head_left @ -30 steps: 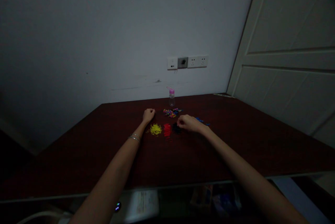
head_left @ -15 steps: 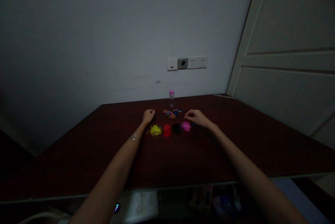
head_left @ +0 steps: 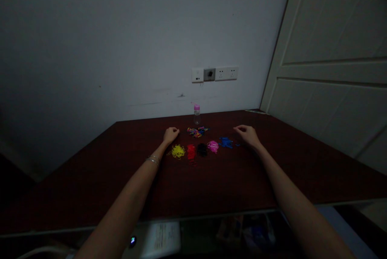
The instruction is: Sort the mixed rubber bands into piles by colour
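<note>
My left hand rests on the table with curled fingers, just above the pile of yellow rubber bands. What its fingers hold, if anything, is hidden. To the right, my right hand has its thumb and fingertips pinched together, beyond the blue pile; anything in the pinch is too small to make out. Between the yellow and blue heaps lie a red pile, a black pile and a pink pile. A mixed multicoloured pile sits farther back, between the hands.
A small clear bottle with a pink cap stands behind the mixed pile. The dark red table reaches the wall, which carries sockets. A white panelled door borders the right side. Under the front edge is a white box.
My right hand has moved right, away from the pink pile, and the blue pile it covered now shows. My left hand stays in place. The view has shifted slightly.
</note>
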Available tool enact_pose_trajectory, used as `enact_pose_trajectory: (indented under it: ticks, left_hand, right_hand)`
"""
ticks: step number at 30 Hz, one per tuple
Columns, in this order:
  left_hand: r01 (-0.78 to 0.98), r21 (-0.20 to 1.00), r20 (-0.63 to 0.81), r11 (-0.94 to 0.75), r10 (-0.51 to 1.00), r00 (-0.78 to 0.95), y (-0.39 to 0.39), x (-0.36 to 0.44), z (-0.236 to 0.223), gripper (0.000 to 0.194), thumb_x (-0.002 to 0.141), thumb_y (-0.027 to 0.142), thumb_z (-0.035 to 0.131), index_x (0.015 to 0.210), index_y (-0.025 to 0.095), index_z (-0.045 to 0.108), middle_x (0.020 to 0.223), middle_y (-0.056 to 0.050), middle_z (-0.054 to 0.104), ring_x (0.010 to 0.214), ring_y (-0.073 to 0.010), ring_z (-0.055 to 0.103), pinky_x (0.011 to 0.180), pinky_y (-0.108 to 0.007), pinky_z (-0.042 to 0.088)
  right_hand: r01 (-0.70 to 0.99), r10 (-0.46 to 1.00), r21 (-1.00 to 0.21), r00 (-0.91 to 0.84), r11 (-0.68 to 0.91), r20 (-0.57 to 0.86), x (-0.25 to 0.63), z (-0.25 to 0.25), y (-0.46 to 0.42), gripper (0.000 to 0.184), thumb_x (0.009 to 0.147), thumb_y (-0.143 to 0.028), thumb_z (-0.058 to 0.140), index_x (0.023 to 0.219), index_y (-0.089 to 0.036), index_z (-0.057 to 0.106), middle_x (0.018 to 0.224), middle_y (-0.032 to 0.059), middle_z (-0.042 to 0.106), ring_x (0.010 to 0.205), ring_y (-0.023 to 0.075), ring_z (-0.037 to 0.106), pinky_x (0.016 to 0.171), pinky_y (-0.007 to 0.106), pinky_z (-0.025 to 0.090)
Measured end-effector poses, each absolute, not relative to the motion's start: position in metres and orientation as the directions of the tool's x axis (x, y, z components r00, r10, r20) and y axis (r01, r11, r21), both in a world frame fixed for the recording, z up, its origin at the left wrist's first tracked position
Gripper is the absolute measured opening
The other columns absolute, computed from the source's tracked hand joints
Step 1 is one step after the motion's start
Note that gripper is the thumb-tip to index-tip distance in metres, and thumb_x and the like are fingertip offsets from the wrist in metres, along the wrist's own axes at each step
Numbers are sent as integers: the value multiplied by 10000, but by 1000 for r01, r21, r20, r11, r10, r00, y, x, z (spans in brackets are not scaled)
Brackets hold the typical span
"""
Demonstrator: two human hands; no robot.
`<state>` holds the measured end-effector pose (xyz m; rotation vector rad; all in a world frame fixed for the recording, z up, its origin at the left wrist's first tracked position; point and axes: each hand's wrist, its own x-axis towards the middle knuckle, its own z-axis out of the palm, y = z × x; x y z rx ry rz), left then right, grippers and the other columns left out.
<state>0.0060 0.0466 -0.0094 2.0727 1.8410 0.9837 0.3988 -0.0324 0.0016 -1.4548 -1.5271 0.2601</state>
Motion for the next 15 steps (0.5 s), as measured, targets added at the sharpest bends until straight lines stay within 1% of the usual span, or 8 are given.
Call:
enact_pose_trajectory:
  ticks: [5, 7, 12, 15]
  left_hand:
    - [760, 631, 262, -158, 965, -16, 51, 9, -7, 228, 708, 304, 596, 816, 147, 721, 857, -79, 699, 772, -171, 612, 677, -218, 427]
    - [742, 653, 228, -149, 974, -5, 52, 13, -4, 200, 683, 285, 620, 787, 148, 722, 814, -66, 697, 732, -162, 604, 653, -214, 427]
    - [683, 709, 159, -177, 983, 91, 51, 24, 3, 154, 659, 240, 634, 707, 120, 718, 672, -33, 665, 604, -121, 555, 571, -197, 406]
    - [661, 734, 116, -155, 988, 102, 49, 30, 5, 125, 640, 197, 639, 688, 110, 716, 597, -15, 631, 538, -97, 511, 535, -192, 389]
  right_hand:
    - [694, 867, -668, 128, 268, 481, 395, 1, -34, 308, 756, -406, 525, 807, -146, 682, 824, 82, 693, 755, 199, 627, 682, 280, 453]
    - [718, 866, -638, 99, 278, 489, 392, 1, -35, 307, 766, -416, 520, 816, -159, 680, 841, 77, 691, 771, 197, 626, 696, 282, 454]
    - [770, 866, -566, 36, 295, 499, 385, 5, -40, 309, 784, -429, 514, 838, -171, 677, 894, 81, 681, 812, 194, 615, 742, 290, 453]
    - [792, 872, -535, 7, 294, 490, 382, 8, -43, 309, 797, -426, 502, 854, -177, 674, 894, 79, 677, 809, 192, 611, 737, 289, 452]
